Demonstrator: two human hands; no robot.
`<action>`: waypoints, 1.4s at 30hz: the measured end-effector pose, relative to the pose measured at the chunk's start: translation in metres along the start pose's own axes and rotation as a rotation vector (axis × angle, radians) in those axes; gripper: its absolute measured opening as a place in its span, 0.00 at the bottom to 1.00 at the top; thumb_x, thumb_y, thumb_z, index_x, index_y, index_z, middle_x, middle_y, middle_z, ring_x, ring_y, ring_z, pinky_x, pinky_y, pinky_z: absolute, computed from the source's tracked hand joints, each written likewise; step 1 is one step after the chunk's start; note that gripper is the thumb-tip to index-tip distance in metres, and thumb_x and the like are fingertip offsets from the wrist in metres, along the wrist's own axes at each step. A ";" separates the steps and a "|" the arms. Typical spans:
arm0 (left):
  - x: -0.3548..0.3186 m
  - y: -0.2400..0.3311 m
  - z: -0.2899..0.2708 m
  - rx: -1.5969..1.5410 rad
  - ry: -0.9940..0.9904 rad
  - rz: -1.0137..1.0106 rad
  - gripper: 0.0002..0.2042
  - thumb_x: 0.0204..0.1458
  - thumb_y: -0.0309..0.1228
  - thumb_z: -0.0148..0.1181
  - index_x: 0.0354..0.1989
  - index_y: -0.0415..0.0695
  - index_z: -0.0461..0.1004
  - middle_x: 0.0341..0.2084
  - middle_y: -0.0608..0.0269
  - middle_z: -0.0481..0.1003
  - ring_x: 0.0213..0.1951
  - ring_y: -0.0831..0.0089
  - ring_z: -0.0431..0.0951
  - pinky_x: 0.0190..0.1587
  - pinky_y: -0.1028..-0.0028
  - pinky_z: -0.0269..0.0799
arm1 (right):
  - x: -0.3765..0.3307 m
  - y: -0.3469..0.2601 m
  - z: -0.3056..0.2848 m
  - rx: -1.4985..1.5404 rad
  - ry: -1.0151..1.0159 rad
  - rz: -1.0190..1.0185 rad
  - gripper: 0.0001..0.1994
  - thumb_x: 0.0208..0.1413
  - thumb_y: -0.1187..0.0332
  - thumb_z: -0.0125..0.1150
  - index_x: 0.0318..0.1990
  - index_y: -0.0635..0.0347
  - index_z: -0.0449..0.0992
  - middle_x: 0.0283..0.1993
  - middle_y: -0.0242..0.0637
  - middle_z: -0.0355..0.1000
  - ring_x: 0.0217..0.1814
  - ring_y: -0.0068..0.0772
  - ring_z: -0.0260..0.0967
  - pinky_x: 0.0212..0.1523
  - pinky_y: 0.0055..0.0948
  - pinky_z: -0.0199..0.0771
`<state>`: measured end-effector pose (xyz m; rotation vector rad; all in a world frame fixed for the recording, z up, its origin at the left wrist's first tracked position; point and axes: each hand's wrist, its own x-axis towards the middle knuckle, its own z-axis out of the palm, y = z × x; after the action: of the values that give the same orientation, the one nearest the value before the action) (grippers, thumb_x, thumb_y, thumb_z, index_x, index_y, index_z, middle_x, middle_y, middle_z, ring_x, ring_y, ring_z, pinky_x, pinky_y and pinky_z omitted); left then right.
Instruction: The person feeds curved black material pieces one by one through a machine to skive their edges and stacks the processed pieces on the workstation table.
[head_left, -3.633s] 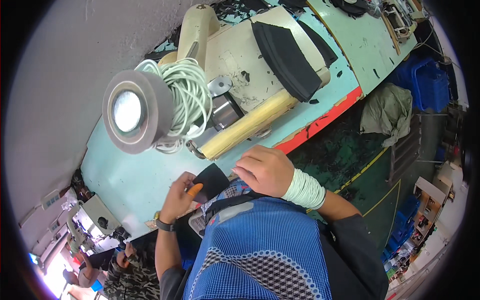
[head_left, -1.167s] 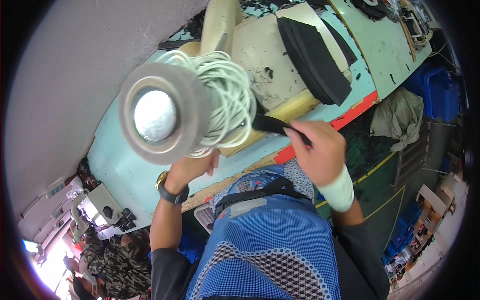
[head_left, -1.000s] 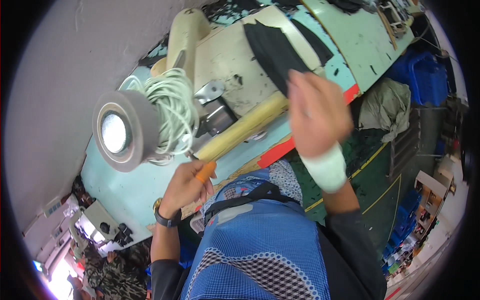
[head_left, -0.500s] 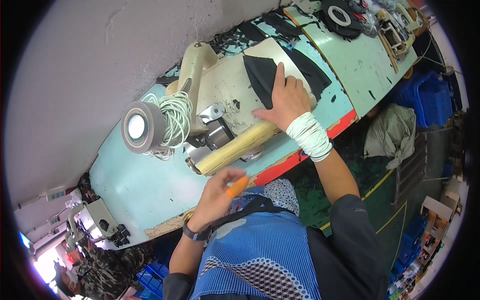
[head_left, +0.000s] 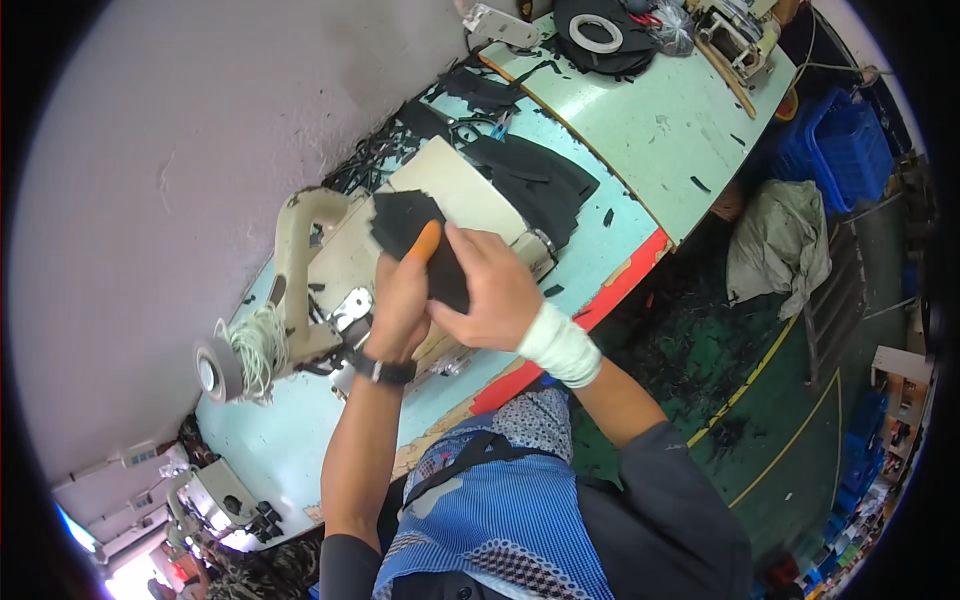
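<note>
Both hands on the work. Left grip (head_left: 400, 298) closed on the black panel (head_left: 400, 215) from its 6 o'clock side, orange thumb cover (head_left: 424, 241) lying across the top face. Right grip (head_left: 495, 290) has the same panel at its 4 o'clock edge; white wrap (head_left: 562, 345) on that wrist, dark watch (head_left: 384, 370) on the other. Fingertips close together, near touching. Panel sits at about 11 from view centre, over the cream bed of the sewing machine (head_left: 292, 260); layer count and bed contact: can't tell.

Around the panel: machine arm at 9, coil of pale cord (head_left: 258, 350) at 8 with a grey roll (head_left: 215, 370) against it. Scissors (head_left: 462, 127) at 1, loose black pieces (head_left: 535, 190) between 2 and 3. All on the turquoise bench (head_left: 258, 460). Off the bench at 3: blue crate (head_left: 835, 150) and grey-green sack (head_left: 780, 245).
</note>
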<state>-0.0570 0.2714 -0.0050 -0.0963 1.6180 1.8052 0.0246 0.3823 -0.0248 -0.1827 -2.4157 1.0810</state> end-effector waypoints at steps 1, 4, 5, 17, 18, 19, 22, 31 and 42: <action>-0.010 0.000 -0.006 -0.097 -0.023 0.010 0.14 0.62 0.32 0.54 0.51 0.36 0.70 0.43 0.60 0.75 0.41 0.73 0.77 0.45 0.70 0.75 | 0.001 0.008 -0.013 0.171 0.039 -0.084 0.31 0.41 0.62 0.70 0.52 0.74 0.71 0.45 0.54 0.72 0.48 0.54 0.70 0.50 0.43 0.70; -0.046 -0.008 -0.037 -0.398 -0.129 -0.076 0.19 0.61 0.31 0.54 0.59 0.38 0.65 0.51 0.54 0.73 0.50 0.62 0.76 0.55 0.62 0.73 | 0.030 0.105 -0.038 -0.092 0.166 0.170 0.22 0.46 0.59 0.69 0.44 0.67 0.76 0.48 0.52 0.73 0.51 0.51 0.71 0.53 0.43 0.70; -0.058 -0.018 -0.051 -0.501 -0.182 -0.178 0.21 0.60 0.32 0.55 0.60 0.37 0.64 0.51 0.52 0.73 0.51 0.60 0.76 0.56 0.60 0.73 | 0.038 0.144 -0.033 -0.296 0.189 0.163 0.21 0.48 0.59 0.68 0.44 0.66 0.76 0.47 0.50 0.74 0.51 0.49 0.71 0.54 0.43 0.71; -0.109 -0.044 -0.046 -0.403 -0.150 -0.301 0.21 0.58 0.29 0.57 0.59 0.35 0.62 0.49 0.49 0.73 0.47 0.61 0.79 0.51 0.63 0.79 | 0.092 0.204 0.001 -0.676 -0.405 0.290 0.25 0.49 0.57 0.69 0.52 0.61 0.73 0.42 0.44 0.77 0.48 0.45 0.75 0.50 0.40 0.76; -0.106 -0.040 -0.040 -0.380 -0.125 -0.277 0.21 0.59 0.30 0.57 0.58 0.35 0.63 0.48 0.50 0.73 0.47 0.62 0.79 0.51 0.62 0.79 | 0.095 0.207 0.005 -0.670 -0.394 0.280 0.25 0.49 0.57 0.69 0.52 0.61 0.73 0.42 0.44 0.77 0.48 0.45 0.75 0.50 0.40 0.76; -0.101 -0.035 -0.036 -0.368 -0.106 -0.263 0.20 0.59 0.31 0.57 0.57 0.35 0.64 0.47 0.50 0.74 0.47 0.62 0.79 0.51 0.62 0.79 | 0.101 0.210 0.011 -0.613 -0.382 0.381 0.24 0.48 0.58 0.70 0.50 0.62 0.74 0.42 0.45 0.78 0.47 0.46 0.75 0.49 0.41 0.76; -0.095 -0.027 -0.021 -0.366 -0.065 -0.192 0.19 0.60 0.32 0.57 0.56 0.37 0.66 0.46 0.55 0.75 0.46 0.66 0.79 0.50 0.64 0.79 | 0.100 0.222 -0.002 -0.478 -0.193 0.477 0.18 0.47 0.61 0.70 0.42 0.62 0.77 0.38 0.47 0.77 0.44 0.47 0.76 0.47 0.40 0.76; -0.099 -0.054 -0.010 -0.497 0.068 0.122 0.22 0.61 0.45 0.54 0.57 0.43 0.66 0.45 0.64 0.75 0.45 0.73 0.77 0.49 0.68 0.75 | -0.056 -0.084 -0.036 -0.309 -0.107 -0.182 0.05 0.44 0.74 0.64 0.27 0.61 0.72 0.26 0.38 0.66 0.31 0.41 0.69 0.28 0.37 0.70; -0.168 -0.048 -0.046 -0.002 -0.129 0.198 0.36 0.50 0.37 0.69 0.62 0.36 0.56 0.51 0.57 0.69 0.52 0.71 0.71 0.56 0.71 0.67 | -0.126 -0.123 -0.034 0.569 -0.458 0.500 0.38 0.51 0.71 0.65 0.67 0.70 0.51 0.58 0.57 0.64 0.60 0.47 0.68 0.58 0.36 0.68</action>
<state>0.0777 0.1548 0.0267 0.1816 1.5803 1.9185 0.1596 0.2825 0.0368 -0.3909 -2.3664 2.1933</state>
